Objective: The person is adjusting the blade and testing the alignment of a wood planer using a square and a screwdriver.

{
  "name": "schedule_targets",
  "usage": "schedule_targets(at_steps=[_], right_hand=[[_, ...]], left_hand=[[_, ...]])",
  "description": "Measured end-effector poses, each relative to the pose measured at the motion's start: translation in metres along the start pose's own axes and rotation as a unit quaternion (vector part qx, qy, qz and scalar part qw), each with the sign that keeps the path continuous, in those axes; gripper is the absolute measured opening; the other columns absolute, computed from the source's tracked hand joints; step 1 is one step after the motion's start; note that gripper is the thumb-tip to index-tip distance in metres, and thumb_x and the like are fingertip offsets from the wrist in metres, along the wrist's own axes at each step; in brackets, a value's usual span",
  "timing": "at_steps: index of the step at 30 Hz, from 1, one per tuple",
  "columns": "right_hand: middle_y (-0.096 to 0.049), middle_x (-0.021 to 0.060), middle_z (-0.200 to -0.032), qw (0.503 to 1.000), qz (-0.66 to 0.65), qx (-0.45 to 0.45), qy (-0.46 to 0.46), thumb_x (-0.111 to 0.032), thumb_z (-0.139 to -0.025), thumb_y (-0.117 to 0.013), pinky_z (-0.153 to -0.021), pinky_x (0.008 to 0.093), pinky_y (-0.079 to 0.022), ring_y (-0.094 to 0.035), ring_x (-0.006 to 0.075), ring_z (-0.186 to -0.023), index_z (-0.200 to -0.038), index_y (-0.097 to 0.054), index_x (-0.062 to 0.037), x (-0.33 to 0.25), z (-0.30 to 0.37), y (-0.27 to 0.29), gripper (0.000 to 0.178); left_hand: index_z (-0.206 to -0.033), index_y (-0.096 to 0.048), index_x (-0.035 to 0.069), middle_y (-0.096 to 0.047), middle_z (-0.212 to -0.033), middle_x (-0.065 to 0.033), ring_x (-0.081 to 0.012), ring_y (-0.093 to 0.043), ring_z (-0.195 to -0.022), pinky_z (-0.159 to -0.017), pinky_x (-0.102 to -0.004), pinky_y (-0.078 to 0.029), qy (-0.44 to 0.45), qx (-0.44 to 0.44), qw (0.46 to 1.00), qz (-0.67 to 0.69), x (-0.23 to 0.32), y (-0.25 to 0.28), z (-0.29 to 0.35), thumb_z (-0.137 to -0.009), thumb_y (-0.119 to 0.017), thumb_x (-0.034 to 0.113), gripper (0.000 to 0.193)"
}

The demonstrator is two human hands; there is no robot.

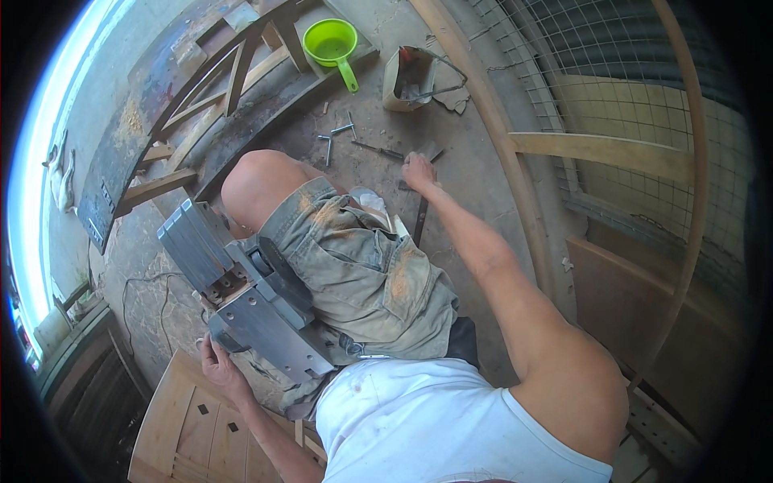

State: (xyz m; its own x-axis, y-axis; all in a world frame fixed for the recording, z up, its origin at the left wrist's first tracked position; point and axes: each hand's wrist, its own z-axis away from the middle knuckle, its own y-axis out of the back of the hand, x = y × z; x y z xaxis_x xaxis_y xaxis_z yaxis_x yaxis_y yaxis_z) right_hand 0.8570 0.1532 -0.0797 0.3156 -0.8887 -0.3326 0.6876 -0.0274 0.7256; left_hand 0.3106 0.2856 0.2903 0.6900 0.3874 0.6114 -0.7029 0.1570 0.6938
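Grey power planer (250, 298): lay across lap, left hand (216, 362) clasped on its near end. Right hand (419, 171): fingers closed on dark tool (420, 217) on concrete floor (475, 169). Green scoop (332, 44), open tin (411, 76) beyond; bare floor between.

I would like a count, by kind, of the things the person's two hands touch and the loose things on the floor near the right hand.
Gray power tool, steadied by the left hand: 1
Dark bar on the floor, under the right hand: 1
Metal wrenches: 3
Green scoop: 1
Tin can: 1
Total: 7
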Motion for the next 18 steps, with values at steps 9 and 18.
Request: schedule_targets(at_steps=[9,18], right_hand=[[-0.072,0.0235,-0.128,0.994,0.047,0.074,0.067,-0.020,-0.095,-0.066,-0.102,0.0578,-0.056,-0.070,0.0442,-0.122,-0.121,-0.074,-0.0071,-0.072,-0.079,-0.004,0.030],[-0.071,0.0250,-0.111,0.922,-0.095,0.339,0.164,-0.009,-0.096,-0.060,-0.093,0.0559,-0.056,-0.070,0.0461,-0.108,-0.110,-0.069,0.0029,-0.155,-0.085,0.113,0.021]], left_hand=[[-0.115,-0.079,-0.005,-0.081,-0.095,-0.0091,-0.0178,-0.069,-0.085,-0.078,-0.0369,-0.055,0.103,-0.115,0.964,-0.215,-0.183,0.007,0.118,-0.101,-0.074,0.024,0.032],[-0.114,-0.079,-0.004,-0.080,-0.094,-0.0087,-0.0164,-0.068,-0.083,-0.075,-0.0366,-0.055,0.238,-0.081,0.926,-0.281,-0.232,0.046,0.161,-0.102,-0.074,0.025,0.031]])
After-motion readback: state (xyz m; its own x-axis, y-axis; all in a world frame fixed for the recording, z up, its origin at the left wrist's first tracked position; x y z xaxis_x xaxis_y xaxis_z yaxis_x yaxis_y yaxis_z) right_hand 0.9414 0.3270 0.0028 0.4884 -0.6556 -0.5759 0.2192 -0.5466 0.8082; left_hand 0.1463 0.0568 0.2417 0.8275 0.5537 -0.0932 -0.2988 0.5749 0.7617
